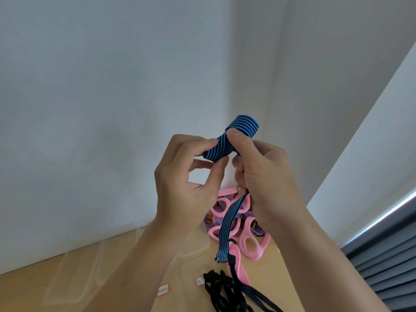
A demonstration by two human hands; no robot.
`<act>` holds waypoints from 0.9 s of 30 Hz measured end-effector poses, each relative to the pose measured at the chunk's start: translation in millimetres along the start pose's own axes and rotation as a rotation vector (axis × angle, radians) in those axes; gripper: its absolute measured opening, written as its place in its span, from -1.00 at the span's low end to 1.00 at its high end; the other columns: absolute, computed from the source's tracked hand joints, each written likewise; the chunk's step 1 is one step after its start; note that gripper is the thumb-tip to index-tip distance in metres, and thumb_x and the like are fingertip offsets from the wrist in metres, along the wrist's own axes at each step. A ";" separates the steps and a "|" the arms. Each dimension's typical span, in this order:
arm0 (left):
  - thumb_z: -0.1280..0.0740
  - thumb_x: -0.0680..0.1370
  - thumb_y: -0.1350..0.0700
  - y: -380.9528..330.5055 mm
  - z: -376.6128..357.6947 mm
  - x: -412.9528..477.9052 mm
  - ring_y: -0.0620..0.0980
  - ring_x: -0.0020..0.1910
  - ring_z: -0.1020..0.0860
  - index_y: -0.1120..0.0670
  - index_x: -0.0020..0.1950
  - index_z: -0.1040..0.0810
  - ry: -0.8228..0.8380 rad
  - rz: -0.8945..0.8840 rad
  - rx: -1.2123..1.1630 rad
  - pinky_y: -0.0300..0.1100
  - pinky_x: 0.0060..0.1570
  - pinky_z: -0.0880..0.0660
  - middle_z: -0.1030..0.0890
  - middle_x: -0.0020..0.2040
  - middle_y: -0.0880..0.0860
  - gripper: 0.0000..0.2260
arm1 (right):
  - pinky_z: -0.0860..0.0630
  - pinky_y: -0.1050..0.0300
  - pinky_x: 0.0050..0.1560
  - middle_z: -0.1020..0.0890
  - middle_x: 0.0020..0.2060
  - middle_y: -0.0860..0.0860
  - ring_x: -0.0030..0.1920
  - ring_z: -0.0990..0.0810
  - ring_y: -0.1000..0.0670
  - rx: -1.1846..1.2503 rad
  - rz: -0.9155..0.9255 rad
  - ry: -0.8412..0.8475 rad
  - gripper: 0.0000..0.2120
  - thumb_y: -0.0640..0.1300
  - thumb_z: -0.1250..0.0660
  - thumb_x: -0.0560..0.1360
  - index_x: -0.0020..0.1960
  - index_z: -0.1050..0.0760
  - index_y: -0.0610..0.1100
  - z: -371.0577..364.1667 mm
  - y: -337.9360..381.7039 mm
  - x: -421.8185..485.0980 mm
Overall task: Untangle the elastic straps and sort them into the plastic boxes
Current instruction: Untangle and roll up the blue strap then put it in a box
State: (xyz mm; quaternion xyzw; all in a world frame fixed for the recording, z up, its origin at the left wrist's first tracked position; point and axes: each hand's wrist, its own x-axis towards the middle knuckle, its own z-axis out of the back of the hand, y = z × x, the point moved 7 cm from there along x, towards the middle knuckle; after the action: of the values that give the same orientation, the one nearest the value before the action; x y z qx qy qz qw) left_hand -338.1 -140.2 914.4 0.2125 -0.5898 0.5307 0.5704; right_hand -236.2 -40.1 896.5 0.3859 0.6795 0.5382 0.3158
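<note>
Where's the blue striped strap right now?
Head view, centre: the blue striped strap is held up between the left hand and right hand, its tail hanging down over the pink straps.

Hands meet mid-frame, above the table.
Left hand (186, 183) and right hand (265, 176) pinch the held strap (225, 145) at centre; its tail hangs before the strap heap (249, 242) on the table (22, 296), boxes (101, 266) lower left, thin straps (216, 287) bottom centre.

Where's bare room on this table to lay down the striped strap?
Bare tabletop lies far left, between the wall and the clear boxes, which look empty too. It is crowded right of them: pink straps piled by the wall corner, black straps nearer me.
</note>
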 end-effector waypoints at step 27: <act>-0.53 0.46 0.17 12.7 -21.7 -0.5 -0.04 -0.17 -0.67 0.02 0.10 -0.64 0.135 0.435 -0.132 -0.12 -0.23 -0.66 -0.67 -0.11 -0.05 -0.76 | -0.20 0.12 -0.44 -0.37 -0.47 0.03 -0.48 -0.22 0.03 0.069 -0.131 0.142 -0.58 0.27 -0.40 0.47 -0.22 -0.52 -0.10 9.4 -23.0 11.8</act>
State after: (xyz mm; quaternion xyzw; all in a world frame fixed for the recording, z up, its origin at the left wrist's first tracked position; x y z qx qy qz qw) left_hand -339.1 -117.0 904.5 0.0067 -0.6157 0.6142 0.4936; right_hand -238.4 -28.1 871.9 0.3122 0.7420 0.5189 0.2877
